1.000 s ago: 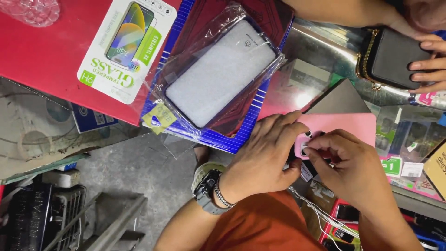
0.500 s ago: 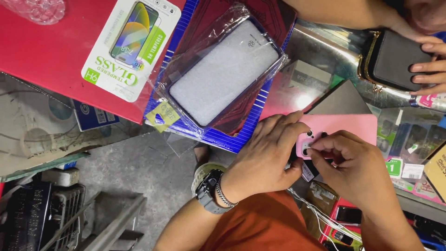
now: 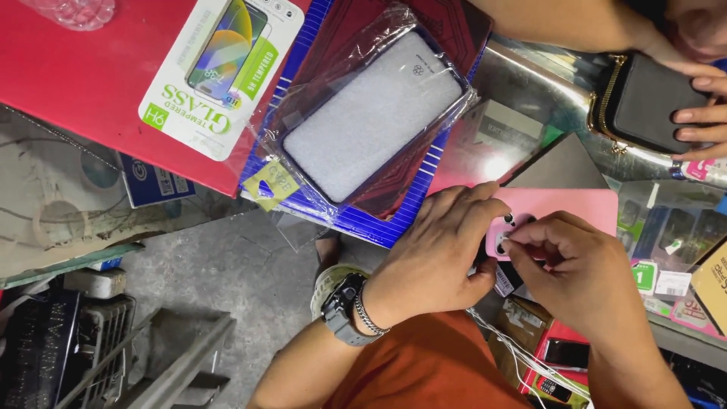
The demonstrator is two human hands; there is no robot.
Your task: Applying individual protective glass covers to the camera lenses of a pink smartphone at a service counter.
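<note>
Fitting work at the camera cutout of a pink phone case (image 3: 564,208)
Left hand (image 3: 439,254) grips the case at the glass counter's (image 3: 530,83) near edge; right hand (image 3: 579,265) pinches narrowly at the cutout; steady fingertip pressure comes next.

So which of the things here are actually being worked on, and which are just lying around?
In hand:
pink phone, gripped by the left hand
right hand, fingertips at the phone's camera cluster

Lying about:
boxed screen protector
bagged phone case
red board
black pouch, under another person's hand
</note>
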